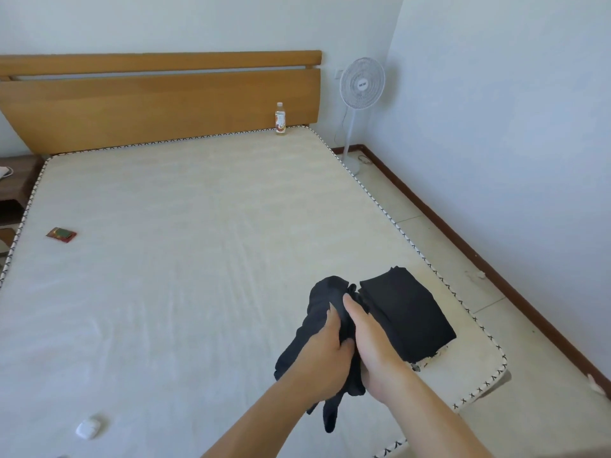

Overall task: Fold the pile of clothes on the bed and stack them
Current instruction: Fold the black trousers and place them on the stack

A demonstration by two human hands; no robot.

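A crumpled black garment [322,297] hangs bunched between both my hands above the near right part of the bed [185,233]. My left hand [325,347] grips its left side, fingers curled into the cloth. My right hand [370,338] grips it from the right, thumb on top. Loose ends of the garment dangle below my wrists. Just to the right lies a folded black garment [410,312], flat on the mattress near the bed's right corner.
A drink bottle [280,119] stands by the wooden headboard [158,104]. A small red packet [61,234] lies at the mattress's left edge, a white earbud case [87,428] near the front left. A white standing fan [362,84] is in the corner; tiled floor runs along the right.
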